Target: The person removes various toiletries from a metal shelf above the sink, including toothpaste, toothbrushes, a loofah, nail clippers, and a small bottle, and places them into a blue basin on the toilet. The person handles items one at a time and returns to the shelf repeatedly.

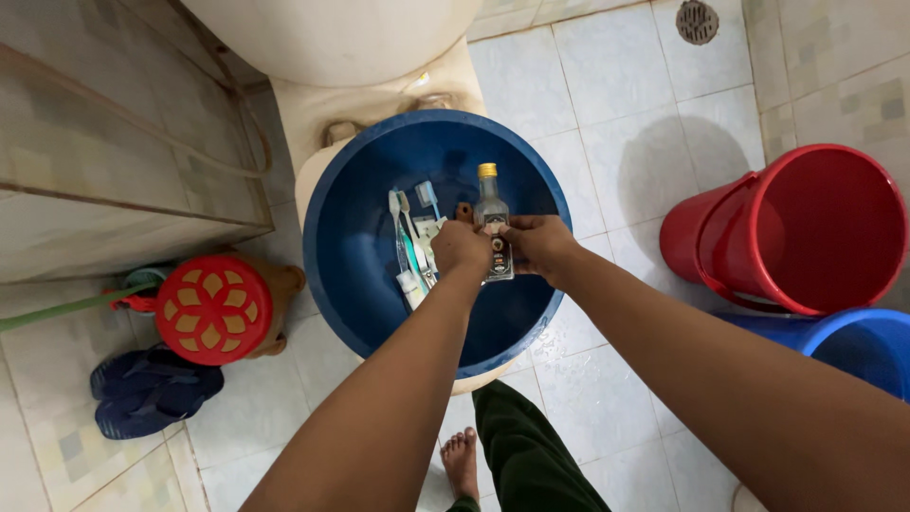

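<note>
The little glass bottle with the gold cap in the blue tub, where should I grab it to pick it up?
Grab the glass bottle around its narrow neck, just under the gold cap, coming from above. It lies flat in the blue tub, cap pointing away, and that end looks bare. Both the left hand and right hand already cover its lower body, and toothbrushes crowd its left side.

Both bare arms stretch forward and converge in front of the body. The left hand (pixel 461 248) is curled into a loose fist, knuckles up. The right hand (pixel 538 243) sits just beside it, fingers bent inward.
</note>
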